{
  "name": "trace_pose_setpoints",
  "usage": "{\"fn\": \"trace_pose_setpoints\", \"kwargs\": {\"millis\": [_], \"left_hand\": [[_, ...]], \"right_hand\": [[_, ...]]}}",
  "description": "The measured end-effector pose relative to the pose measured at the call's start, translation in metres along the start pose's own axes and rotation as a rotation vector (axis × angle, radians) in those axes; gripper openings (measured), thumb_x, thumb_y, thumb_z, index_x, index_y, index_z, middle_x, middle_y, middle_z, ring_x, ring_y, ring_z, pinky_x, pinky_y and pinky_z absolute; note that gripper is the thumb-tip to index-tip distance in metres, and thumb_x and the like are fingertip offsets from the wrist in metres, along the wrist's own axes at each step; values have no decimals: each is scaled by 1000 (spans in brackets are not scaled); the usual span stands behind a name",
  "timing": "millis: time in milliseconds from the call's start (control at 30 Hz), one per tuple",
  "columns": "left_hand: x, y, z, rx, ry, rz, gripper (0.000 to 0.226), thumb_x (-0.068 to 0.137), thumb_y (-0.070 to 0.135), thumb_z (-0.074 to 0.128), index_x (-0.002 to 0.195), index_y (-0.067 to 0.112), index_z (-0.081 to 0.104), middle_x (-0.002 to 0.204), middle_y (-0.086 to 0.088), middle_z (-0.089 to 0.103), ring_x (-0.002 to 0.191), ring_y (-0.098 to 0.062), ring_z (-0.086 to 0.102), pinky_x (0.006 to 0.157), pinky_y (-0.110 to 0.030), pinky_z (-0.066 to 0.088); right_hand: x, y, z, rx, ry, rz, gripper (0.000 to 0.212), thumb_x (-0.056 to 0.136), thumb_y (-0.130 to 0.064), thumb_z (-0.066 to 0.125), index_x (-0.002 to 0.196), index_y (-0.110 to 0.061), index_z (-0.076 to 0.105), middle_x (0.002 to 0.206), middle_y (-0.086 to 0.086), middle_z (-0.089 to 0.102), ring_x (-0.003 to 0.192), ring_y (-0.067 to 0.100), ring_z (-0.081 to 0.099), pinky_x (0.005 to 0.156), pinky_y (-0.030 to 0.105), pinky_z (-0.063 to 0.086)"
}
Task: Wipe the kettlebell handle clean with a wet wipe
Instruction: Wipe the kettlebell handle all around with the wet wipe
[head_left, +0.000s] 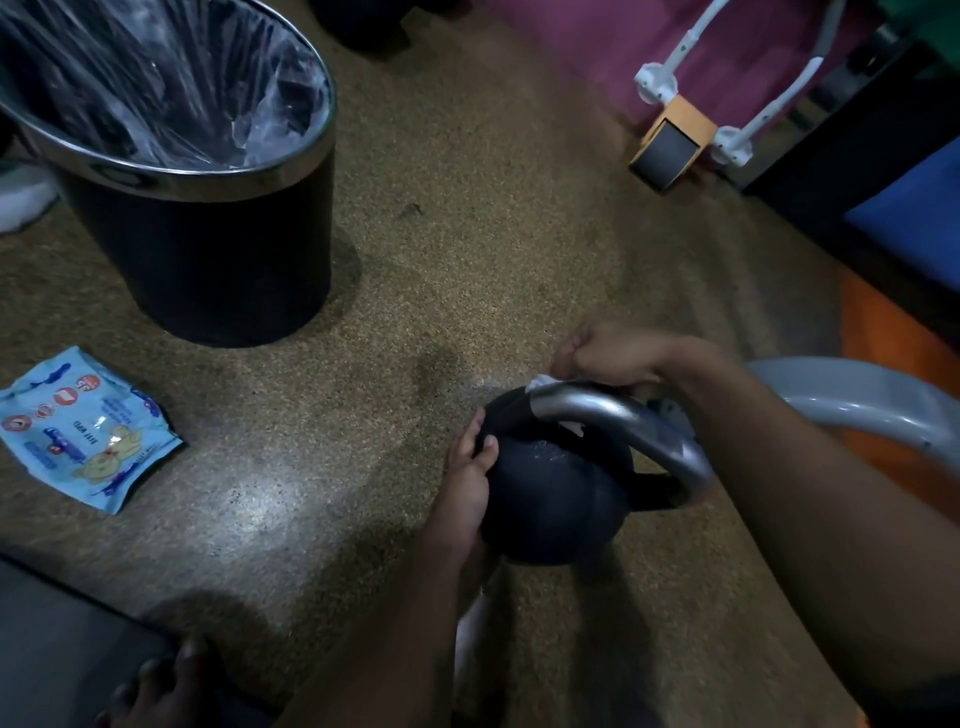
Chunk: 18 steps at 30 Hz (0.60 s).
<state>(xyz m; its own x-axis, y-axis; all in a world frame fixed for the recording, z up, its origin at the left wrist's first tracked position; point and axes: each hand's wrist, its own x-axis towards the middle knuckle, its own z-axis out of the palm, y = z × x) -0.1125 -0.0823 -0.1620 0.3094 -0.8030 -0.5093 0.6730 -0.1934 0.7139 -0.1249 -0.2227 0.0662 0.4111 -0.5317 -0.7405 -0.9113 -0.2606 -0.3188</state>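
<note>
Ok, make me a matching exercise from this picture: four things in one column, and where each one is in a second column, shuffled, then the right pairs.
Things:
1. wipes packet
2. bin
3. wet wipe
4. left hand

Places:
A. pressed on the kettlebell handle under the right hand
B. flat on the floor at far left
C. against the side of the kettlebell's dark ball
D. standing upright behind the packet

Pairs: 1-B, 2-D, 3-A, 4-C

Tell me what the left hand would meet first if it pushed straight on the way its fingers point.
The left hand already rests against the kettlebell's dark body; going on, it would likely slide up toward the silver handle, though depth is unclear.
</note>
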Motion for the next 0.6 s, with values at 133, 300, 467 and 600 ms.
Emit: {"fn": "trace_pose_setpoints", "kwargs": {"millis": [133, 300, 467, 600], "left_hand": [[2, -2, -4, 12, 14, 19, 35, 79, 50, 64, 108, 70, 61, 162, -3, 39, 148, -27, 41, 123, -55, 32], [-1, 1, -2, 0, -15, -5, 37, 83, 45, 58, 97, 79, 61, 164, 2, 36, 148, -26, 40, 123, -55, 33], [3, -7, -4, -52, -28, 24, 35, 79, 53, 67, 108, 71, 63, 162, 0, 40, 148, -26, 42, 123, -55, 33], [5, -12, -4, -49, -24, 31, 41, 69, 65, 67, 108, 78, 60, 163, 2, 39, 148, -26, 42, 123, -55, 33]], "right_hand": [[3, -4, 5, -66, 21, 29, 18, 81, -20, 63, 74, -6, 71, 74, 10, 73, 69, 27, 68, 67, 40, 57], [-10, -11, -8, -57, -47, -5, 31, 90, -23, 60, 98, 6, 69, 86, 25, 68, 73, 28, 61, 67, 38, 54], [-1, -9, -1, 18, -96, 114, 34, 91, -35, 61, 96, -2, 69, 91, 14, 74, 77, 24, 70, 76, 36, 57], [-3, -10, -7, 141, -63, 119, 25, 93, -28, 59, 91, -4, 66, 75, 8, 65, 65, 19, 60, 62, 30, 50]]}}
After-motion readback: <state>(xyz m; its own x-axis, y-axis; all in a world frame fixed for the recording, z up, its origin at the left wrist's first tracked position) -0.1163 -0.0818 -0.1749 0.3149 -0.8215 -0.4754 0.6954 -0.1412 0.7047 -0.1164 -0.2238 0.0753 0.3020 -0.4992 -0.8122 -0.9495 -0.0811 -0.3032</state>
